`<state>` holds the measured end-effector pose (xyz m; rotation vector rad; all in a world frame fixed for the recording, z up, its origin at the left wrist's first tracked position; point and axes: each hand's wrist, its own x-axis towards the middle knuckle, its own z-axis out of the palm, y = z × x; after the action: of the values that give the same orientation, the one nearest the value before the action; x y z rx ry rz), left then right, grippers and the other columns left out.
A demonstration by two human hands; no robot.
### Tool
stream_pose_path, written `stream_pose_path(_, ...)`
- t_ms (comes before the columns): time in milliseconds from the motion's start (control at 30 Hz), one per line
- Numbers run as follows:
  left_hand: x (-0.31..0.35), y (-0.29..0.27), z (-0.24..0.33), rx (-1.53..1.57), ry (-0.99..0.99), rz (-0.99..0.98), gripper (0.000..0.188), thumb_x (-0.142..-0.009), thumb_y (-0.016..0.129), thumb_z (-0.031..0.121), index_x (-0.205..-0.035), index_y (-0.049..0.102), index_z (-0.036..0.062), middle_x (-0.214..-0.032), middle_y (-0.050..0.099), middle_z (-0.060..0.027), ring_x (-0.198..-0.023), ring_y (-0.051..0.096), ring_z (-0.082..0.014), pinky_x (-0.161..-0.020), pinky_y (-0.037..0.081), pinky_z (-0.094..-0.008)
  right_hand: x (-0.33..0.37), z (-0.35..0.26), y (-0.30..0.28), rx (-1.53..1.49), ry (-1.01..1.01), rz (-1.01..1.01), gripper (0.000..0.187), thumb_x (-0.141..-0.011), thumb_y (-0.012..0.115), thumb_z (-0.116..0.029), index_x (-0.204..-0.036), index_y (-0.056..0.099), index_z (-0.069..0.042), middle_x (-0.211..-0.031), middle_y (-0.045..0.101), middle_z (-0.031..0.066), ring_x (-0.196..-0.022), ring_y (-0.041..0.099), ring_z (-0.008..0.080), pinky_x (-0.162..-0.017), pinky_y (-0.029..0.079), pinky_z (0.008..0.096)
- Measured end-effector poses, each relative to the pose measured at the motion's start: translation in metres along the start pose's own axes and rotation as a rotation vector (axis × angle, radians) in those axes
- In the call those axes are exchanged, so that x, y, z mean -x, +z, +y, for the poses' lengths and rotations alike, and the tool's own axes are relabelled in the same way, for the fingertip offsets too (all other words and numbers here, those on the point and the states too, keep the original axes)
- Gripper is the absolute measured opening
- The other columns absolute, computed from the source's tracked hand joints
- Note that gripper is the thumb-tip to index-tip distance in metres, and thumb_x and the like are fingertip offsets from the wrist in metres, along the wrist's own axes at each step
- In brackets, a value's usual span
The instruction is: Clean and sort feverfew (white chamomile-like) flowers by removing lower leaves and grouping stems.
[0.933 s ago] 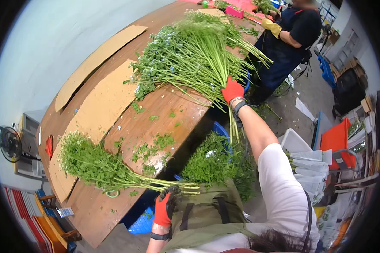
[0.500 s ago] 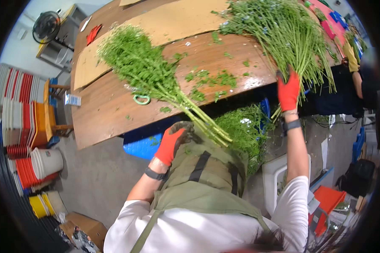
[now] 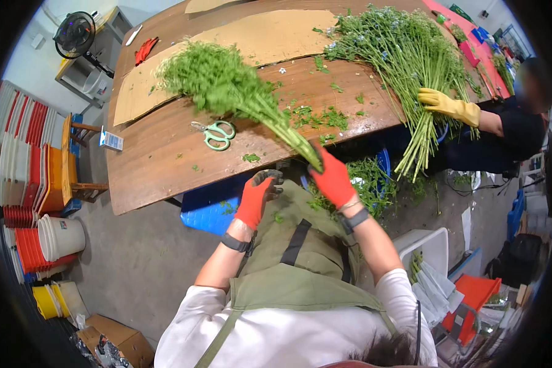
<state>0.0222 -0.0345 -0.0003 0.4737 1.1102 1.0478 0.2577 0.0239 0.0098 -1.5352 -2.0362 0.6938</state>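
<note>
The right hand is closed around the stem ends of a leafy bunch that slants up over the wooden table, its foliage above the cardboard. The left hand hangs loosely curled at the table edge, holding nothing. Green scissors lie just beside the stems. To handle the bunch well, grip near the stem ends and bring the free hand in as support, so nothing slips out
</note>
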Motion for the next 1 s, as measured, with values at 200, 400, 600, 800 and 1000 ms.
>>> stream_pose_path(200, 0.001, -0.004, 0.000, -0.074, 0.095, -0.019, 0.022, -0.100, 0.058, 0.015, -0.117, 0.067, 0.0022, -0.104, 0.072, -0.0073, -0.081, 0.067, -0.0147, -0.071, 0.052, -0.0277, 0.035, 0.020, -0.103, -0.521, 0.156, -0.070, 0.066, -0.089, 0.066, -0.002, -0.150, 0.045, -0.008, -0.119, 0.064, 0.0042, -0.100, 0.058, 0.0105, -0.087, 0.050, 0.0263)
stream_pose_path(400, -0.024, -0.022, 0.016, -0.995, 0.771, 0.326, 0.039, -0.090, 0.070, 0.019, -0.127, 0.064, 0.0076, -0.120, 0.065, -0.0174, -0.107, 0.063, -0.0341, -0.094, 0.050, -0.0414, 0.070, 0.110, -0.119, -0.666, 0.484, -0.009, 0.061, -0.095, 0.066, -0.021, -0.148, 0.044, 0.000, -0.136, 0.060, 0.0104, -0.126, 0.054, 0.0186, -0.106, 0.042, 0.0304)
stream_pose_path(600, -0.085, -0.038, 0.048, -1.610, 0.942, 0.515, 0.067, -0.087, 0.071, 0.036, -0.145, 0.050, 0.0101, -0.144, 0.049, -0.0204, -0.129, 0.047, -0.0426, -0.109, 0.035, -0.0542, 0.067, 0.176, -0.102, -0.600, 0.583, 0.085, 0.066, -0.094, 0.068, -0.032, -0.144, 0.047, 0.005, -0.139, 0.059, 0.0155, -0.125, 0.055, 0.0219, -0.106, 0.041, 0.0323)
stream_pose_path(800, -0.116, 0.011, 0.008, -1.858, 0.923, 0.351, 0.084, -0.090, 0.064, 0.053, -0.153, 0.036, 0.0048, -0.156, 0.036, -0.0248, -0.144, 0.032, -0.0442, -0.122, 0.013, -0.0581, 0.072, 0.183, -0.109, -0.426, 0.547, 0.081, 0.067, -0.087, 0.074, -0.027, -0.141, 0.049, 0.004, -0.135, 0.061, 0.0171, -0.121, 0.059, 0.0238, -0.103, 0.045, 0.0344)
stream_pose_path(1000, -0.181, 0.079, 0.023, -1.701, 0.672, 0.435, 0.081, -0.092, 0.060, 0.056, -0.152, 0.040, 0.0049, -0.155, 0.037, -0.0247, -0.143, 0.034, -0.0451, -0.120, 0.014, -0.0606, 0.066, 0.166, -0.130, 0.236, 0.479, 0.258, 0.079, -0.078, 0.077, -0.024, -0.149, 0.043, -0.014, -0.124, 0.061, 0.0194, -0.112, 0.060, 0.0401, -0.097, 0.048, 0.0472)
